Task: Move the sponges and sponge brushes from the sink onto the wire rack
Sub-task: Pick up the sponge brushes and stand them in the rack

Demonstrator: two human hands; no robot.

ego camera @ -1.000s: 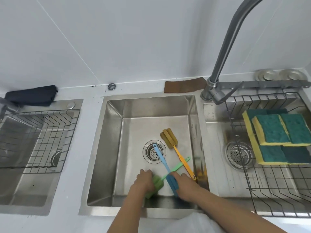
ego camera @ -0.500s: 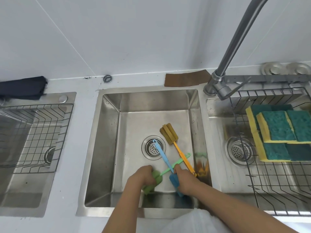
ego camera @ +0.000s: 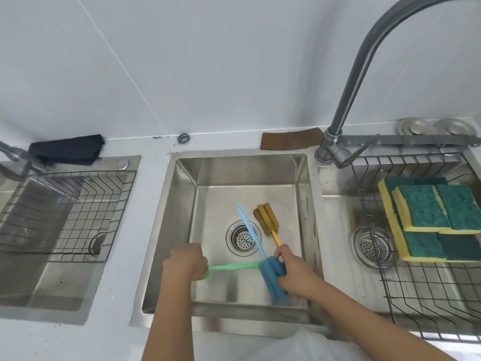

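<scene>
In the middle sink (ego camera: 302, 178), my left hand (ego camera: 186, 260) grips the foam head of the green sponge brush (ego camera: 234, 266); its handle points right. My right hand (ego camera: 294, 272) grips the foam head of the blue sponge brush (ego camera: 272, 276), lifted off the sink floor with its handle slanting up over the drain (ego camera: 243, 238). The yellow sponge brush (ego camera: 265, 217) lies on the sink floor behind my right hand. Several green-and-yellow sponges (ego camera: 432, 220) lie on the wire rack (ego camera: 429, 290) over the right sink.
A tall grey tap (ego camera: 346, 100) stands between the middle and right sinks. A second wire rack (ego camera: 65, 212) sits in the left sink, with a dark cloth (ego camera: 67, 149) behind it. A brown pad (ego camera: 289, 140) lies on the counter behind the middle sink.
Both hands have lifted their brushes from the sink floor. The green handle has swung level, and the blue head has risen. The yellow brush has stayed in place. The camera has shifted.
</scene>
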